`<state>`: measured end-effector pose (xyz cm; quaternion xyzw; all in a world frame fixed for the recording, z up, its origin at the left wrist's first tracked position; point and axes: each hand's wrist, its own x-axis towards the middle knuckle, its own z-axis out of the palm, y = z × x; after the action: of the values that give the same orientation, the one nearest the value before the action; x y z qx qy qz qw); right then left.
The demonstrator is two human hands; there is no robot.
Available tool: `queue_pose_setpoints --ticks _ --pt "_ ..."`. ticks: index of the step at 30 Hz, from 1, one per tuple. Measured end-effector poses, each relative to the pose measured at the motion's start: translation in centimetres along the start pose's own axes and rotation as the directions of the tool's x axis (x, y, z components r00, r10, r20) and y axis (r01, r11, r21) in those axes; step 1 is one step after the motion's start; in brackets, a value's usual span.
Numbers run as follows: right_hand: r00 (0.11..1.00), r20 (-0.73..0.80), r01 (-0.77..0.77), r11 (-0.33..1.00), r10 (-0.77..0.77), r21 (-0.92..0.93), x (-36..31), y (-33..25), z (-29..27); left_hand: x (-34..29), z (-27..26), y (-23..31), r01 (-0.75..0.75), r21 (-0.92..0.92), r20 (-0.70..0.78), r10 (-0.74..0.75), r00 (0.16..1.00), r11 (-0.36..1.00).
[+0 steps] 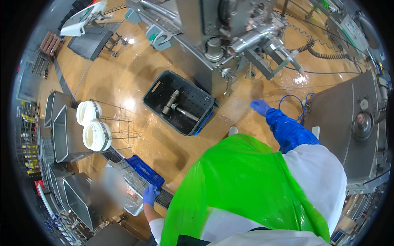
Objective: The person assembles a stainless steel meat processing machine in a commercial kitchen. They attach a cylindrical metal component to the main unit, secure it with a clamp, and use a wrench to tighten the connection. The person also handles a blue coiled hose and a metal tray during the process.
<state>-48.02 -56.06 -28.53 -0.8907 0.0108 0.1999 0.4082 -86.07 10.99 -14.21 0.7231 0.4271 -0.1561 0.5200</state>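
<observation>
My left hand (150,195), in a blue glove with a bare wrist above it, is at the lower end of a blue plastic crate (144,170). The fingers are closed on its near corner, though partly hidden. Beside the crate, a clear-lined tray (133,201) holds something pinkish, blurred. My right hand (259,107), also blue-gloved under a blue sleeve, hangs out over the wet floor; its fingers look curled, with nothing visible in them. Further left of it stands a black perforated tub (155,111) with metal pipe fittings (175,107) inside.
A tall steel machine (193,53) with pipework stands ahead, and a steel cabinet (342,123) on the right. White buckets (97,136) sit on a wire rack at left, near steel bins (67,137). A blue hose (292,98) loops beyond my right hand.
</observation>
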Motion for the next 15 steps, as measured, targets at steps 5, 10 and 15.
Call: queue_pose_setpoints --ticks 5,10,15 --pt "0.832 -0.447 -0.020 0.823 0.329 0.568 -4.0 4.9 -13.4 5.0 4.7 10.5 -0.267 0.165 0.097 0.253 0.963 0.950" --pt "0.730 -0.625 0.280 0.713 0.277 0.642 -7.0 -5.1 -25.9 3.2 13.8 24.5 -0.496 0.208 0.236 0.449 0.862 0.843" --pt "0.983 -0.184 0.080 0.880 0.008 0.469 -8.0 -16.0 -29.2 0.3 24.5 33.9 -0.700 0.045 0.435 0.617 0.656 0.713"
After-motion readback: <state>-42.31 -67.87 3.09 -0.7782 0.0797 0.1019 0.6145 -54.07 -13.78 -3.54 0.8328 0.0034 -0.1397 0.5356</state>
